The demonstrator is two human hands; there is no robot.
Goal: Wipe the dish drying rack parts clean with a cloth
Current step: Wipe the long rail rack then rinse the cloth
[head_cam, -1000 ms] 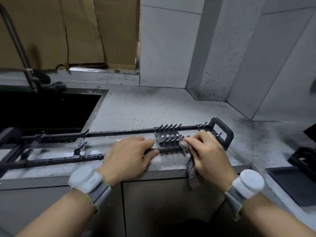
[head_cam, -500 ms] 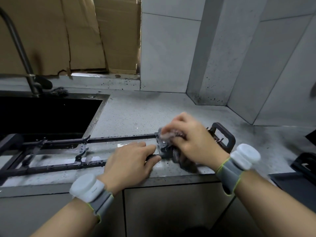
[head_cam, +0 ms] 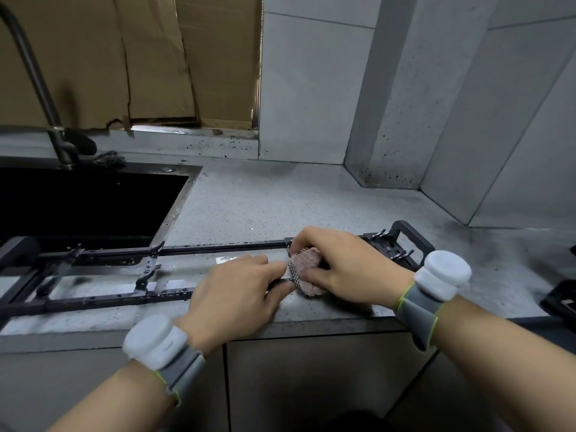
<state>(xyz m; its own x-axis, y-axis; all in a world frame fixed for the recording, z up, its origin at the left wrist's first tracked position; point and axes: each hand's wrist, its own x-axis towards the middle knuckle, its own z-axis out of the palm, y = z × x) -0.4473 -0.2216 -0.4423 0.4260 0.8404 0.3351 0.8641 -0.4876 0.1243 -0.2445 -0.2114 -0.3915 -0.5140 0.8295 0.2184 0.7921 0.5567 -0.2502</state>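
Progress looks partial: my right hand (head_cam: 349, 266) has the cloth (head_cam: 307, 269) bunched in curled fingers on the rack (head_cam: 218, 244) near its handle end, while my left hand (head_cam: 237, 294) pins the front rail (fingers bent over it). Rack lies flat across counter (head_cam: 265, 207) and sink (head_cam: 78, 201), black, wet-beaded; the long left stretch probably remains.

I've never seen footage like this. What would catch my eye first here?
Two hands meet at the middle of the counter's front edge: the right hand grips a bunched cloth against a long black rack, while the left hand holds the rack's near rail. The rack stretches left over a dark sink. Behind the sink, torn cardboard covers the wall.
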